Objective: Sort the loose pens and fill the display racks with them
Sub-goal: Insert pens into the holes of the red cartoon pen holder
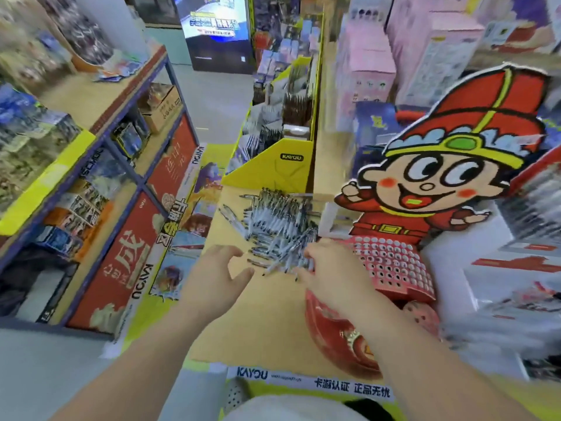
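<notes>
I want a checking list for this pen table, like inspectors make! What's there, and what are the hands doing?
Surface: tan cardboard top.
Job's things: loose pens heaped in the middle; red rack with rows of round holes to their right.
Clutter: cartoon cutout standing behind the rack; yellow display box beyond the heap.
Hands: left hand with fingers spread beside the heap, holding nothing; right hand on the heap's near edge, grip unclear.
Cables: nothing seen.
Surroundings: shop shelves with boxes on the left; pink boxes at the back right.
</notes>
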A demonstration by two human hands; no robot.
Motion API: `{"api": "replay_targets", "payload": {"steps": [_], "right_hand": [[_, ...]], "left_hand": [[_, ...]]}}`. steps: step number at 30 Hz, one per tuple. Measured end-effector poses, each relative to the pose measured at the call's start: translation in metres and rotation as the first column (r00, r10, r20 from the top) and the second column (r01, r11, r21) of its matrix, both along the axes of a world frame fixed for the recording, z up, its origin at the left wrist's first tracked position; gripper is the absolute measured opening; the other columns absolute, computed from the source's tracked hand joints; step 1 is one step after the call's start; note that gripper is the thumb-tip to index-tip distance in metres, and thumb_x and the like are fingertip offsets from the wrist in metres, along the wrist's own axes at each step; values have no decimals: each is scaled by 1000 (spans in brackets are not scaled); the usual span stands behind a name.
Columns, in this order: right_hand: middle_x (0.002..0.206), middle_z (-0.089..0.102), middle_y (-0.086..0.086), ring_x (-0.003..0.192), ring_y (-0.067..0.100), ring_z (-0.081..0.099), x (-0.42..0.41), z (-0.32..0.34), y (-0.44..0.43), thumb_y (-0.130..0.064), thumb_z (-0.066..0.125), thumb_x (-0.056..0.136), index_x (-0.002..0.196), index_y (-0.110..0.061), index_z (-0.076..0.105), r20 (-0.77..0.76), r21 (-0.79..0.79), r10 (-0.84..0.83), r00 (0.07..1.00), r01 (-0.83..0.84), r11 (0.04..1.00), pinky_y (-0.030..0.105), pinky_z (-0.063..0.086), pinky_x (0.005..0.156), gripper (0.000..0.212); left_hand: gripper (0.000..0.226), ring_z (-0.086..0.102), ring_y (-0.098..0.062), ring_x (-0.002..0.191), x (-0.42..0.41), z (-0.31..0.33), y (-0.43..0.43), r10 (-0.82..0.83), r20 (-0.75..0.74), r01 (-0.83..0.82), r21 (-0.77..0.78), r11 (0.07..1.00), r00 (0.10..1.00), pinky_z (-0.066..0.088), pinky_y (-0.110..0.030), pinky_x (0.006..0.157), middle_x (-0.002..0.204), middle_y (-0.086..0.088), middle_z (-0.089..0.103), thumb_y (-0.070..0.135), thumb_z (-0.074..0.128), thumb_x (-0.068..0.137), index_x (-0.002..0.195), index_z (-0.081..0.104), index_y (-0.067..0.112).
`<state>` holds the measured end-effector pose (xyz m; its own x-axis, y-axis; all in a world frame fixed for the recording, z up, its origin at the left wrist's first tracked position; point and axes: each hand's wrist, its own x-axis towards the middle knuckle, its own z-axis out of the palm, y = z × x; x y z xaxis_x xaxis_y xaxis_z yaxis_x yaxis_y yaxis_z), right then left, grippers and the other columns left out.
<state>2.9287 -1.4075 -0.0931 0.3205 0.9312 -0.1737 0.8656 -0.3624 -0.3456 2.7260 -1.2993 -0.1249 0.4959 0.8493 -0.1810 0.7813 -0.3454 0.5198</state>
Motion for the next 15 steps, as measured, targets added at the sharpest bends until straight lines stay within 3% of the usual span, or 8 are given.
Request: {"api": "replay_targets", "payload": {"steps": [3,8,13,15], "right_hand": [[106,55,2,92,23,59,-13,-8,26,-45,60,95,108,-18,62,-7,-67,-87,996,86,994,38,52,77,30],[104,56,2,91,24,60,-21,-29,50,-46,62,94,105,-19,64,-32,-104,-161,987,156,982,39,54,76,29],[106,57,1,92,20,59,-18,-49,69,-48,66,91,109,-20,65,-105,-106,-175,979,164,981,39,54,80,33],[111,57,0,98,21,60,-19,-56,75,-48,68,90,114,-19,65,-156,-111,-209,965,193,975,39,54,84,38]], "left_hand": [[47,55,-19,110,-11,0,37,-84,-67,83,-14,996,994,48,-35,87,132,0,52,50,60,96,135,55,23],[48,50,-18,86,-7,-7,72,-168,-145,170,6,985,975,46,-34,79,125,-1,52,51,60,96,134,55,22],[50,53,-18,86,-3,-14,86,-201,-219,204,-13,979,955,48,-35,82,130,-1,50,52,60,96,136,53,22],[51,56,-18,99,-5,-17,93,-191,-218,194,-11,981,957,50,-37,84,133,0,50,52,61,95,136,53,22]]}}
